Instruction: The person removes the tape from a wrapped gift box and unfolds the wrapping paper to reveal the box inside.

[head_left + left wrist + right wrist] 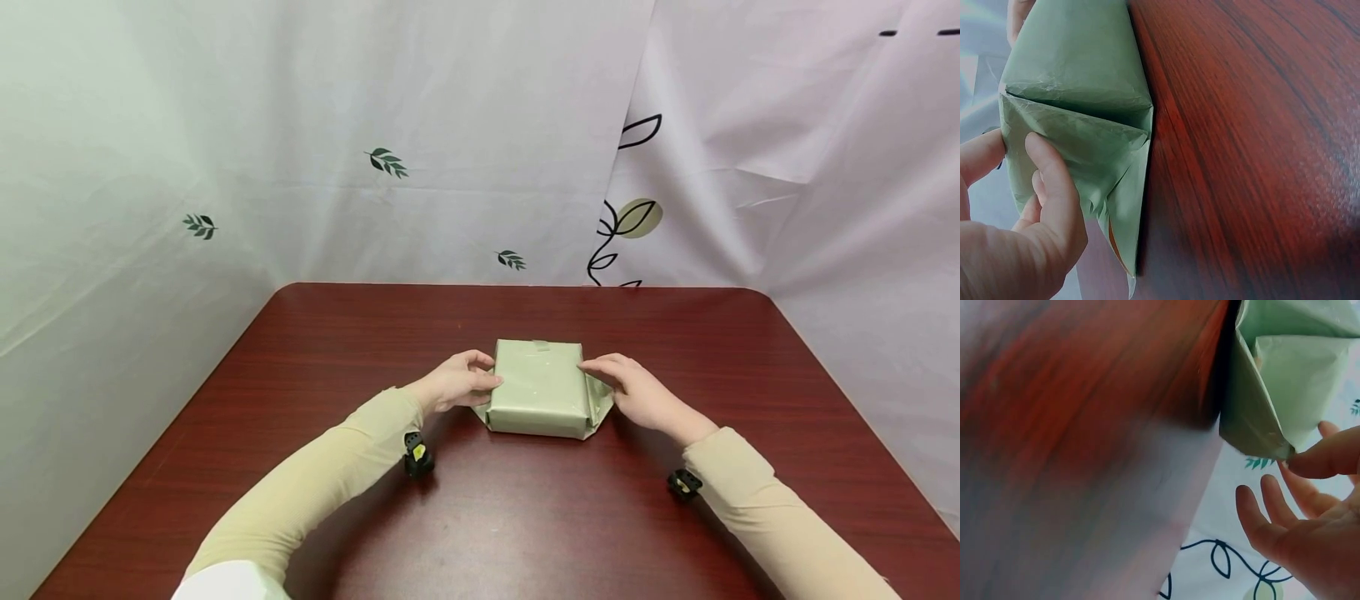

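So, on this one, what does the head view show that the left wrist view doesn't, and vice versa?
Only the head view: both sleeves, the black devices at the wrists, the small tape-like patch on top of the green package, and leaf prints on the backdrop.

Only the left wrist view: the dark gap across the package's folded end, and an orange-brown sliver inside a fold.

Both: the package, the left hand touching it, and the dark red table.

Arms (322, 479) fwd, L hand (456, 383) w/ fingers (1054, 172) slightly bent, R hand (639, 393) w/ thumb-index pinch.
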`<action>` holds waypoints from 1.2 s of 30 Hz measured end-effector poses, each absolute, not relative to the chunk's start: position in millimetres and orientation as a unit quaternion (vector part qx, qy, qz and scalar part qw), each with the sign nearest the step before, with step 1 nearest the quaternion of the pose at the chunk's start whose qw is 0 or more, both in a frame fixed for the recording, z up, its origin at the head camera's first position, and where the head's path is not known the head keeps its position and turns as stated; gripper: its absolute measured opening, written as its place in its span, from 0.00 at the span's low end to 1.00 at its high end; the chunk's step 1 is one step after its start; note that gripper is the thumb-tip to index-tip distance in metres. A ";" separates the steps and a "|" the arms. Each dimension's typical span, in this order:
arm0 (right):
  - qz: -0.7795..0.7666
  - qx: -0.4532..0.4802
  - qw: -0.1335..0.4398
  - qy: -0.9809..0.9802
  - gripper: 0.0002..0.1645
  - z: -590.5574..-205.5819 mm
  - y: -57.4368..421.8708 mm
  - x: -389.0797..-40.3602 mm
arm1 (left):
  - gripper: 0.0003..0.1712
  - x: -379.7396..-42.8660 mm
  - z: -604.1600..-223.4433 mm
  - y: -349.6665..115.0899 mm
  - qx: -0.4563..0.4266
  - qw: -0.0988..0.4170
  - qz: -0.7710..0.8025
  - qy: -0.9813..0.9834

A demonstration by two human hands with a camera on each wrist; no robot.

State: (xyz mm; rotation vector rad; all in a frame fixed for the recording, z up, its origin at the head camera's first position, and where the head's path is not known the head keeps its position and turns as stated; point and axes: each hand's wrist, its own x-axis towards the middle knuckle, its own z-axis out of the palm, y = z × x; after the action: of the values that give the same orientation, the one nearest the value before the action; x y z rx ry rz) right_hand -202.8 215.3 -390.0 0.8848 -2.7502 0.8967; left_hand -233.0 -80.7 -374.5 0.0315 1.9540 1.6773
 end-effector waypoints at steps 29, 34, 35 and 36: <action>0.257 0.321 -0.011 -0.912 0.41 -389.3 234.4 -208.7 | 0.25 -233.5 -375.7 -80.9 0.014 0.277 0.614 0.739; 0.309 0.287 0.008 -0.907 0.20 -386.9 224.2 -211.8 | 0.25 -233.1 -374.6 -80.7 0.018 0.276 0.612 0.741; 0.315 0.279 0.015 -0.907 0.18 -386.1 221.5 -212.4 | 0.24 -233.2 -374.3 -80.6 0.019 0.275 0.611 0.742; 0.317 0.271 0.023 -0.908 0.17 -385.4 218.8 -213.3 | 0.24 -233.3 -373.9 -80.5 0.021 0.274 0.609 0.744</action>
State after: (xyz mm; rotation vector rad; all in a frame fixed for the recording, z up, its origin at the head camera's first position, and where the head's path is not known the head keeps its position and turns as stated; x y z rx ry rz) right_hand -213.3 218.8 -385.4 0.8394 -2.8124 0.9828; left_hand -233.3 -80.5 -373.9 0.0560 2.0008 1.6371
